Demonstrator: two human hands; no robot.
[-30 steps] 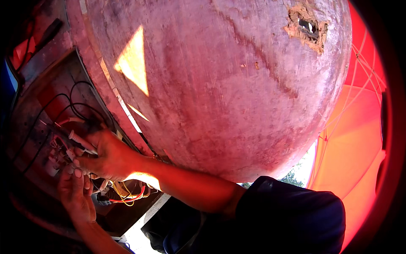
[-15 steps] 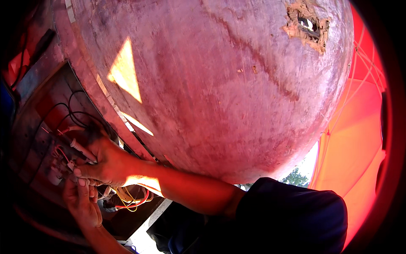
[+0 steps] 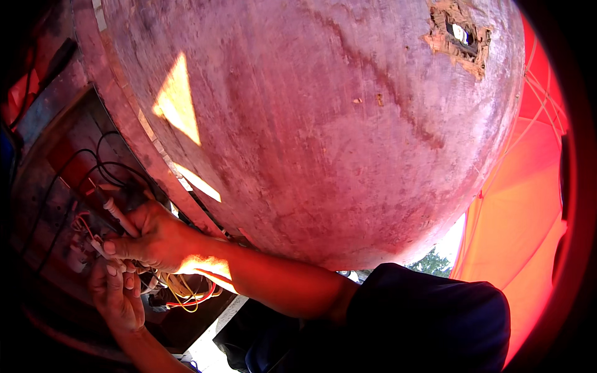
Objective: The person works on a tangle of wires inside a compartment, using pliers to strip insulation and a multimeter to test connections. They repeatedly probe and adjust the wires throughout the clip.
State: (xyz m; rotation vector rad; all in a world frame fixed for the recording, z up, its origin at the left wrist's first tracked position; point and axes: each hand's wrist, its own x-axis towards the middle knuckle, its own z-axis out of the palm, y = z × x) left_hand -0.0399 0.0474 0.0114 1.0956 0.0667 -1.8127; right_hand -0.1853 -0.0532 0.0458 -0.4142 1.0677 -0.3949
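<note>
At the lower left, inside a dark box-like housing [image 3: 62, 137], my two hands meet fingertip to fingertip. My right hand [image 3: 155, 239] is closed, with a pale rod-shaped tool [image 3: 121, 217], perhaps a screwdriver, sticking up between thumb and fingers. Its thumb also presses by a small pale piece [image 3: 97, 246] at the end of thin pinkish wires [image 3: 82, 219]. Just below, my left hand [image 3: 118, 295] has its fingers bent together in a pinch. What lies between them is hidden.
A large, rounded, reddish worn surface [image 3: 298, 143] with a ragged hole fills the middle. Black cables [image 3: 93, 158] loop inside the housing. Yellow, red and white wires [image 3: 186, 292] bunch beside my right wrist. Red-orange fabric [image 3: 516, 211] hangs at the right.
Both hands stay together, shifted slightly left in the picture. The tool remains in my right hand. The view has turned a little; little else differs.
</note>
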